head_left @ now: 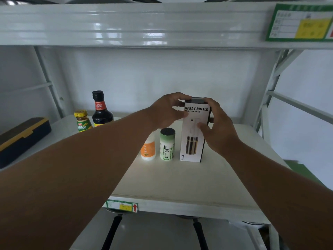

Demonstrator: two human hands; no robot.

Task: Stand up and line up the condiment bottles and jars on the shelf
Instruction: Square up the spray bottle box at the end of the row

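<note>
A white spray bottle box (191, 141) stands upright on the shelf (180, 184), at the right end of a short row. My left hand (167, 110) grips its top left edge, and my right hand (218, 127) holds its right side. Left of the box stands a green salt canister (167, 144), then a white and orange bottle (148, 149), partly hidden by my left forearm. Further back on the left stand a dark soy sauce bottle (101, 110) and a small jar with a yellow lid (82, 120).
A dark blue case with yellow trim (21, 138) lies at the shelf's left end. The upper shelf beam (144, 24) hangs overhead with a green price tag (299, 22). Pan handles (112, 231) show on the level below. Diagonal shelf braces (273, 78) stand at the right.
</note>
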